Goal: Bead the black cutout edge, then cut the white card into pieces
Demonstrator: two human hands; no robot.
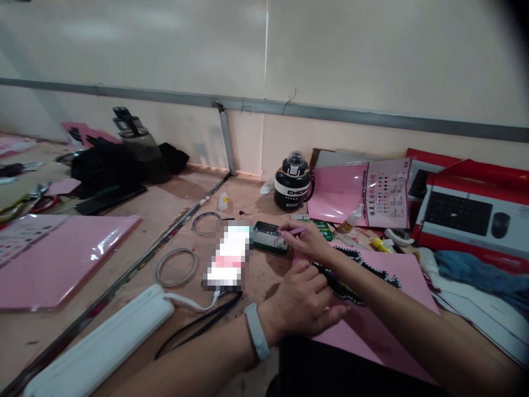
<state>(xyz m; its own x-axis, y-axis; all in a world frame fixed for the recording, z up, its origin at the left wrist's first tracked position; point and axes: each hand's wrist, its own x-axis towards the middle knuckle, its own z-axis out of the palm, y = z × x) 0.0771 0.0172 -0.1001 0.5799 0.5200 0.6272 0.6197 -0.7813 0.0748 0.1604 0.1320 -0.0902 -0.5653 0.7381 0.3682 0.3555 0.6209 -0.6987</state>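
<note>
Watching this over the head-cam feed, and I reckon the fiddly bit is the pickup at the green tin (269, 238). My right hand (309, 241) is pinched around a thin pink stick (296, 230), its tip right at the tin's edge, roughly 11 o'clock from my left hand (305, 304). To do it cleanly I'd come in shallow, touch one piece only and lift straight up, since a dragged tip would probably scatter the rest. The left hand has its fingers curled down over the near end of the black beaded trim (359, 278), pinning it to the pink sheet (397, 320). I'd want firm, flat pressure there so it can't creep. The trim itself is a dark curved strip edged with small pale beads, running off toward 2 o'clock from that hand, and it looks floppy. The blurred phone (229, 256) lies at 9 o'clock of the tin, and the black bottle (292, 184) stands at 12.
</note>
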